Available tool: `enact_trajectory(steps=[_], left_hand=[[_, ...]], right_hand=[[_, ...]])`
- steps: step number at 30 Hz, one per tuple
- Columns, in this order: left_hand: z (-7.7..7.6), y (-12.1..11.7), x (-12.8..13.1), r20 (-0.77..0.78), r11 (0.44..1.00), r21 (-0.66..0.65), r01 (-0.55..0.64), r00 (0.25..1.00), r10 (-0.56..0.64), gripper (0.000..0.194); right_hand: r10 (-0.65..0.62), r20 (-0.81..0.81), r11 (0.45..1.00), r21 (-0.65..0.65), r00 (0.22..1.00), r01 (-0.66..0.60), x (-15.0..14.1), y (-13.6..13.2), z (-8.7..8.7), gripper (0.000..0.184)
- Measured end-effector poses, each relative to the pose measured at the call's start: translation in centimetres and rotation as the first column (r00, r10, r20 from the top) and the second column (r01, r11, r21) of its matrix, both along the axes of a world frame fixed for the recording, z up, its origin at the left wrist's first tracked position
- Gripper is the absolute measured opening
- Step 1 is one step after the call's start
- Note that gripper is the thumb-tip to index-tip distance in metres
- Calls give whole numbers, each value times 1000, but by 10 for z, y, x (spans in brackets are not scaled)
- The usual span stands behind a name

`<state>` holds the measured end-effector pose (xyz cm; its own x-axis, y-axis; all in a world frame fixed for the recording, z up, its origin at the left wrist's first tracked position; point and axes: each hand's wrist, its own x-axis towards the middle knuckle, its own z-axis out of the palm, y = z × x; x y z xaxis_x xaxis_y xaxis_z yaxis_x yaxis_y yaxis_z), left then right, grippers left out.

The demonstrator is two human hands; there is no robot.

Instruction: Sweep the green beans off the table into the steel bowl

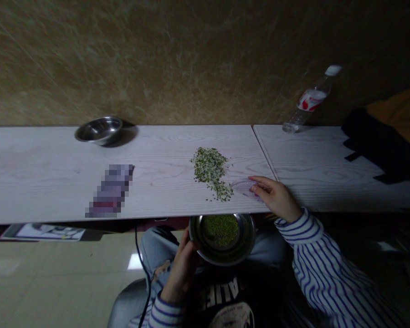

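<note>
My left hand [183, 265] grips the left rim of a steel bowl [249, 241], which is held over my lap against the table's front edge. Green beans [220, 229], small like mung beans, cover the bottom of that bowl. In my right hand [276, 197], pinched between thumb and fingers, is a clear, purple-tinted plastic protractor [242, 187] with a curved edge, lying low at the tabletop. Just left of it spreads a loose pile of green beans [209, 165] with white showing among them; whether that is grains or tabletop I cannot tell. A thin tail of beans reaches toward the protractor.
Another steel bowl [100, 132] sits tilted at the back left of the white table [164, 136]. A blurred-out flat object [111, 191] lies nearer the front. A clear bottle [309, 100] with a white cap stands back right, beside dark and orange cloth [392, 132].
</note>
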<state>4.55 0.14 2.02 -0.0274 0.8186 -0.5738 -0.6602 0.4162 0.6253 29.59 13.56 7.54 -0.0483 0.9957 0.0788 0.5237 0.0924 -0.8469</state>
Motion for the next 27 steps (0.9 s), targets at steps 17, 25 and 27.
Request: enact_trajectory(steps=[17, 25, 27], left_hand=[[-3, 0, 2, -13, 999, -7, 32, 999, -32, 63], [-5, 2, 4, -11, 999, 10, 53, 999, -53, 57], [-7, 2, 4, -9, 999, 1, 51, 999, -51, 58]], right_hand=[[53, -41, 998, -38, 998, -55, 12, -19, 4, 34], [76, -37, 997, -27, 996, -77, 4, -24, 3, 30], [89, -39, 995, -32, 995, -90, 3, -25, 3, 30]])
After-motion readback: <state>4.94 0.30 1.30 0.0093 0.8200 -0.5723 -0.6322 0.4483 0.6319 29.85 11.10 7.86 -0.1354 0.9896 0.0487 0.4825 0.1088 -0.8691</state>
